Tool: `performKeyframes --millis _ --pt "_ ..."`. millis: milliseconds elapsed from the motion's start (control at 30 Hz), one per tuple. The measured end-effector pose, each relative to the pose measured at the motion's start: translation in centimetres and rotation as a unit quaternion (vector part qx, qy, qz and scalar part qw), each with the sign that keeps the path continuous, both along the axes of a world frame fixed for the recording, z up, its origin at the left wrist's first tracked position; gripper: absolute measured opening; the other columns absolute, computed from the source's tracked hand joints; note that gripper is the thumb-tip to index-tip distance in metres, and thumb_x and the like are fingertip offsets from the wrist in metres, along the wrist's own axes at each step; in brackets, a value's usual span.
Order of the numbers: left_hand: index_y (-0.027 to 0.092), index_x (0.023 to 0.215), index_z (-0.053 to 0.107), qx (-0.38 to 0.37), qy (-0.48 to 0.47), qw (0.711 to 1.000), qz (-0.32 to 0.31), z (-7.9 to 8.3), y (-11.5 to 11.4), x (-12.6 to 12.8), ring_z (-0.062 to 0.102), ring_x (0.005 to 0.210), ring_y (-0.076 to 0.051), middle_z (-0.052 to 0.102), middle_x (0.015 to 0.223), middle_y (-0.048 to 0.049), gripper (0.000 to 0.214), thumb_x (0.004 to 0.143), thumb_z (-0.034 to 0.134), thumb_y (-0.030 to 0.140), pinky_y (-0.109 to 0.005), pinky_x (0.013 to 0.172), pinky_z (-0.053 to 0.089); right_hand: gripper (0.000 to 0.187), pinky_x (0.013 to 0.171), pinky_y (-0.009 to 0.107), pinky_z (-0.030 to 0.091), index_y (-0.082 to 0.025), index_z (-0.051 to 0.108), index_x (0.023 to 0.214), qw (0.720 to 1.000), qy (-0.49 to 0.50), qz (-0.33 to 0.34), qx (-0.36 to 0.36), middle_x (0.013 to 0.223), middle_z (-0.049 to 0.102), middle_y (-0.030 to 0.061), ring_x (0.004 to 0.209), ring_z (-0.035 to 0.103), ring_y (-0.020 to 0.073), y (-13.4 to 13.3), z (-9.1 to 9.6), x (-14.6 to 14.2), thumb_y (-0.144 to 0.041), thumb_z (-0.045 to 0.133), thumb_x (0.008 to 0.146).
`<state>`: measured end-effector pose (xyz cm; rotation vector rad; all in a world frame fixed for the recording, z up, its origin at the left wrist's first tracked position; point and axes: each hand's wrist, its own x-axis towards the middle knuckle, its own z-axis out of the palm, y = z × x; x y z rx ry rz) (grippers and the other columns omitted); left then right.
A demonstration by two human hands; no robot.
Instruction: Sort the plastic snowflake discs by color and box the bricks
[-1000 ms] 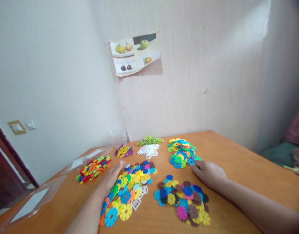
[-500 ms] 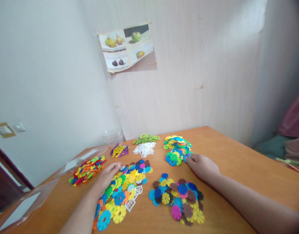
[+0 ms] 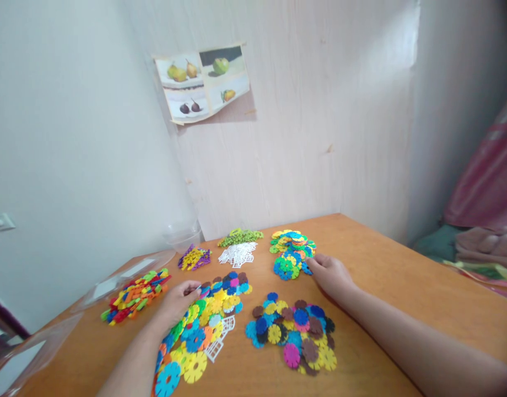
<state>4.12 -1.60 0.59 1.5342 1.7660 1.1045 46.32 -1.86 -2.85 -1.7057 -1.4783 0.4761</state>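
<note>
My left hand (image 3: 179, 302) is closed at the left edge of a long pile of colourful plastic snowflake discs (image 3: 220, 304). A thin pale edge shows at its fingertips; its kind is unclear. My right hand (image 3: 332, 275) pinches at a blue snowflake disc (image 3: 307, 268), beside the back right heap of green, blue and yellow discs (image 3: 292, 255). Between my forearms lies another heap of brown, blue, yellow and pink discs (image 3: 295, 333). Two white lattice window-shaped pieces (image 3: 220, 337) rest against the long pile's right side.
Behind are white lattice pieces (image 3: 238, 254), green pieces (image 3: 240, 237), purple and yellow pieces (image 3: 194, 257) and a clear tub (image 3: 182, 236). Red, orange and green pieces (image 3: 135, 296) lie left, by clear plastic bags (image 3: 20, 358). The wooden table (image 3: 386, 286) meets the wall behind.
The view has swung slightly right, so everything sits further left. My left hand's fingers have curled in more. My right hand remains by the back right heap, a blue disc now showing at its fingertips.
</note>
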Motion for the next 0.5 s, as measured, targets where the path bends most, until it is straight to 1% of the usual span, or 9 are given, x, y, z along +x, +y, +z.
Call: performKeyframes --millis 67,167,233,367,500 --pt "0.023 0.089 0.075 -0.003 0.027 1.0 -0.012 -0.1 0.0 -0.1 0.068 0.098 -0.03 0.077 0.097 -0.0073 0.037 0.061 0.078 0.046 -0.035 0.086 0.052 0.04 0.056 0.022 0.032 -0.02 0.052 0.065 1.0 0.003 0.02 0.008 0.057 0.052 -0.002 0.065 0.053 0.0155 0.3 -0.4 0.3 -0.053 0.045 0.087" --pt "0.02 0.1 0.074 -0.016 0.073 0.997 -0.022 -0.4 0.1 -0.6 0.069 0.1 -0.028 0.077 0.104 -0.0065 0.041 0.072 0.066 0.05 -0.034 0.087 0.052 0.038 0.057 0.023 0.033 -0.02 0.056 0.066 0.999 0.007 0.041 0.013 0.059 0.054 -0.0023 0.064 0.052 0.0153 0.6 -0.8 0.6 -0.051 0.046 0.087" --pt "0.02 0.103 0.074 -0.013 0.099 0.995 -0.023 -0.7 0.4 -0.9 0.068 0.102 -0.027 0.076 0.108 -0.0061 0.043 0.076 0.061 0.051 -0.034 0.088 0.052 0.039 0.058 0.023 0.033 -0.02 0.057 0.067 0.999 0.006 0.048 0.013 0.059 0.054 -0.0024 0.063 0.052 0.0149 0.7 -1.0 0.6 -0.051 0.046 0.087" --pt "0.02 0.099 0.075 0.021 0.13 0.991 -0.021 -0.8 0.9 -1.4 0.067 0.105 -0.027 0.076 0.109 -0.0063 0.041 0.078 0.058 0.05 -0.035 0.094 0.05 0.04 0.057 0.023 0.032 -0.02 0.057 0.068 0.998 -0.013 0.058 0.003 0.06 0.054 -0.0025 0.063 0.052 0.0144 0.4 -0.8 0.5 -0.052 0.044 0.089" --pt "0.02 0.093 0.074 0.09 0.142 0.986 0.015 0.1 0.7 -1.0 0.067 0.103 -0.029 0.077 0.103 -0.0067 0.04 0.077 0.058 0.052 -0.038 0.094 0.05 0.043 0.055 0.024 0.03 -0.02 0.054 0.067 0.997 -0.043 0.061 -0.006 0.06 0.055 -0.0019 0.062 0.051 0.0145 0.2 -0.5 0.3 -0.055 0.042 0.09"
